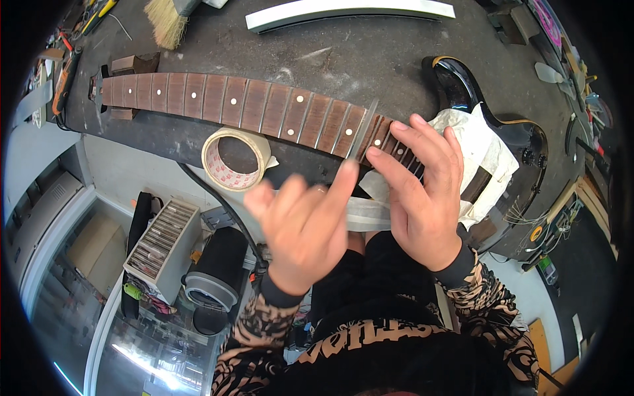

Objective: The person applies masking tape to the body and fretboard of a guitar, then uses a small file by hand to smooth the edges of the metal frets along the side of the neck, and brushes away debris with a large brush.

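A guitar neck with a brown fretboard (pixel 211 99), white dot inlays and metal frets lies across the bench. Across its higher frets runs a thin grey, metal-looking strip (pixel 362 135), longer than the board is wide. My left hand (pixel 304 231) is at the near edge, one digit stretched to the strip's near end; the other fingers are apart and smeared by motion, with nothing seen in them. Spread and holding nothing, my right hand (pixel 426 198) rests its fingertips on the last frets, right of the strip. The glossy black guitar body (pixel 459 86) is partly covered by whitish paper (pixel 492 155).
A masking tape roll (pixel 264 148) sits by the neck at the bench's near edge. A block (pixel 135 64) supports the headstock end. Behind lie a brush (pixel 166 23) and a long white-topped bar (pixel 350 13). Loose wires (pixel 528 214) hang at right. Below stands a black bin (pixel 214 264).
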`<move>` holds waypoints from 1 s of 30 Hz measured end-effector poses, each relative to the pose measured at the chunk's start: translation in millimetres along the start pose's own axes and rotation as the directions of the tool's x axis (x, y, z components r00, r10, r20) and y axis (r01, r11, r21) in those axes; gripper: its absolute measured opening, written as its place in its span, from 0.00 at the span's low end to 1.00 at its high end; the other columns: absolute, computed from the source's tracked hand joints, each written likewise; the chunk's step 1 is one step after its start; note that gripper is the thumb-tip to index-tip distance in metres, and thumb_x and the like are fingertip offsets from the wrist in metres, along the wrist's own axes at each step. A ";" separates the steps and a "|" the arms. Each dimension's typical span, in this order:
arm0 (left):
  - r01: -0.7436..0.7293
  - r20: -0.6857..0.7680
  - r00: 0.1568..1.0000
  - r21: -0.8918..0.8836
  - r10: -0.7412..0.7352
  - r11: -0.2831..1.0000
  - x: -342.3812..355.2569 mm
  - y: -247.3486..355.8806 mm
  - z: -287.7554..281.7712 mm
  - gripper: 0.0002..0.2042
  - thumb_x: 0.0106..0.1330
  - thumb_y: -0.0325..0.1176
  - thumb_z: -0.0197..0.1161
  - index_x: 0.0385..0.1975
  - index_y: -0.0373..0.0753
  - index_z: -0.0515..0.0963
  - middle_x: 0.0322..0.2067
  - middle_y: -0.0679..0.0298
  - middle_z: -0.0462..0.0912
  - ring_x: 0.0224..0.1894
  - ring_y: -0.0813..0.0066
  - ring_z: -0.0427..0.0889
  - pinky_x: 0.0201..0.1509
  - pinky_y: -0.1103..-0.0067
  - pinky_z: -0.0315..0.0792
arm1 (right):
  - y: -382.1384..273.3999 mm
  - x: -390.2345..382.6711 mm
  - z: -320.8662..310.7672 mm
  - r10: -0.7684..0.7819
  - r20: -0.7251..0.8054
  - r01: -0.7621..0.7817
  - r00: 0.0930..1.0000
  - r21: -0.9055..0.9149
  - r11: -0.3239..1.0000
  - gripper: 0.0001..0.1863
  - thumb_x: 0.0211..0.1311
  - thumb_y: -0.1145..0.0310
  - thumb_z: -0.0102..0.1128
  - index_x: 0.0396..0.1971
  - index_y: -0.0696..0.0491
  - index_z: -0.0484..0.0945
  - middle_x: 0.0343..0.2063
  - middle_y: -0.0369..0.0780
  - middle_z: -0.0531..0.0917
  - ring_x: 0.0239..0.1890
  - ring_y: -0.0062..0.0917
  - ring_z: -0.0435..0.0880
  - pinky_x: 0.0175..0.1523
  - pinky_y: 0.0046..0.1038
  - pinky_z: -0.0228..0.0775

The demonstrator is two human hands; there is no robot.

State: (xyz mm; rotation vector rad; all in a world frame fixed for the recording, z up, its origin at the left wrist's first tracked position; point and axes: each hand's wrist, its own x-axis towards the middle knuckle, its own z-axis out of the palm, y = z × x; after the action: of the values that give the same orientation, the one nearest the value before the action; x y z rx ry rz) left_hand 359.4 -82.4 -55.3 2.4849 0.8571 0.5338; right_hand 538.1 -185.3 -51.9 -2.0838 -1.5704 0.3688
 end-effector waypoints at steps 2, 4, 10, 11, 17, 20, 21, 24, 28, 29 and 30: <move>-0.023 -0.044 0.999 -0.043 0.021 0.999 32.3 -3.9 19.8 0.26 0.58 0.24 0.72 0.60 0.39 0.89 0.24 0.75 0.69 0.28 0.74 0.69 0.46 0.66 0.52 | 0.0 0.0 -0.4 0.010 -0.010 -0.010 1.000 -0.018 1.000 0.26 0.61 0.71 0.70 0.60 0.40 0.88 0.68 0.39 0.81 0.75 0.42 0.77 0.82 0.56 0.57; -0.057 -0.087 0.995 -0.064 0.051 0.996 27.0 -3.7 18.3 0.26 0.58 0.25 0.72 0.60 0.39 0.90 0.23 0.75 0.70 0.28 0.74 0.69 0.46 0.66 0.52 | 3.6 -0.6 0.3 0.006 -0.027 -0.006 1.000 -0.029 1.000 0.25 0.61 0.71 0.69 0.60 0.41 0.88 0.68 0.39 0.82 0.75 0.42 0.77 0.82 0.56 0.57; 0.021 0.064 0.998 0.007 -0.021 1.000 -20.7 -1.0 -6.7 0.27 0.58 0.25 0.73 0.61 0.38 0.89 0.22 0.75 0.67 0.27 0.72 0.68 0.46 0.66 0.51 | 2.7 -2.2 3.6 -0.012 -0.017 0.012 1.000 -0.020 1.000 0.25 0.61 0.71 0.69 0.60 0.41 0.88 0.68 0.39 0.82 0.75 0.41 0.78 0.81 0.56 0.58; 0.003 0.027 1.000 0.007 -0.003 1.000 -6.2 -0.7 -0.3 0.27 0.58 0.25 0.72 0.62 0.38 0.89 0.22 0.75 0.67 0.28 0.72 0.68 0.46 0.66 0.52 | 2.9 -2.3 3.4 -0.012 -0.014 0.012 1.000 -0.022 1.000 0.25 0.61 0.71 0.69 0.60 0.41 0.88 0.68 0.39 0.82 0.75 0.41 0.78 0.81 0.56 0.58; -0.008 0.026 1.000 -0.001 0.008 1.000 1.7 -0.3 5.9 0.27 0.58 0.25 0.72 0.62 0.40 0.89 0.23 0.74 0.68 0.28 0.73 0.69 0.45 0.67 0.51 | 5.2 -1.5 -0.4 0.011 -0.034 -0.012 0.999 -0.028 1.000 0.25 0.62 0.71 0.69 0.60 0.40 0.88 0.67 0.39 0.82 0.75 0.41 0.77 0.82 0.56 0.58; 0.027 0.062 0.998 0.007 -0.027 1.000 -31.3 -1.3 -7.3 0.27 0.55 0.24 0.73 0.59 0.39 0.90 0.22 0.75 0.66 0.26 0.74 0.67 0.44 0.69 0.48 | 5.8 -2.8 2.3 -0.006 -0.021 0.005 1.000 -0.029 1.000 0.26 0.61 0.72 0.70 0.60 0.40 0.88 0.67 0.39 0.82 0.75 0.41 0.78 0.81 0.56 0.58; 0.038 0.074 0.996 0.011 -0.039 0.999 -33.2 -0.6 -10.6 0.27 0.54 0.23 0.73 0.59 0.38 0.91 0.21 0.76 0.65 0.26 0.74 0.67 0.44 0.69 0.47 | 3.9 -1.5 1.1 -0.005 -0.017 0.005 1.000 -0.022 1.000 0.25 0.61 0.72 0.70 0.60 0.40 0.88 0.67 0.39 0.82 0.75 0.41 0.78 0.81 0.56 0.58; -0.019 -0.054 0.998 -0.023 0.018 1.000 25.7 -3.4 21.1 0.26 0.55 0.24 0.73 0.58 0.39 0.91 0.22 0.76 0.66 0.26 0.74 0.67 0.44 0.69 0.47 | 2.0 0.8 0.5 -0.006 -0.021 0.006 1.000 -0.032 0.999 0.25 0.62 0.72 0.70 0.60 0.40 0.88 0.67 0.39 0.82 0.75 0.42 0.78 0.82 0.56 0.58; -0.039 -0.058 0.998 -0.030 0.037 0.999 5.1 -2.7 14.4 0.26 0.56 0.25 0.73 0.59 0.39 0.90 0.22 0.76 0.67 0.26 0.75 0.67 0.44 0.69 0.47 | 6.9 -2.1 1.7 0.001 -0.037 -0.003 0.999 -0.036 0.999 0.25 0.63 0.72 0.70 0.60 0.41 0.88 0.67 0.39 0.82 0.75 0.42 0.78 0.82 0.56 0.58; -0.011 0.014 1.000 0.020 0.011 1.000 -18.7 -3.3 0.9 0.26 0.57 0.26 0.72 0.60 0.38 0.90 0.22 0.76 0.66 0.26 0.75 0.67 0.44 0.69 0.47 | 4.9 -2.7 4.4 0.002 -0.037 -0.003 0.999 -0.023 1.000 0.25 0.63 0.72 0.70 0.60 0.41 0.88 0.67 0.39 0.82 0.75 0.42 0.78 0.82 0.56 0.58; 0.022 0.084 0.996 0.033 -0.024 0.999 -25.8 -1.0 -10.6 0.28 0.56 0.26 0.72 0.61 0.39 0.90 0.22 0.76 0.66 0.26 0.75 0.67 0.44 0.69 0.47 | 3.0 -1.9 1.8 -0.001 -0.021 0.000 1.000 -0.025 1.000 0.25 0.62 0.73 0.70 0.60 0.41 0.88 0.67 0.39 0.81 0.75 0.42 0.78 0.82 0.56 0.58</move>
State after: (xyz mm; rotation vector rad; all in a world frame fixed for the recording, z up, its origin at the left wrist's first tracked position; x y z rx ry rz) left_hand 334.8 -95.4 -52.5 2.5039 0.8662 0.4066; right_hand 539.1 -187.3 -55.2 -2.0995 -1.5710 0.3274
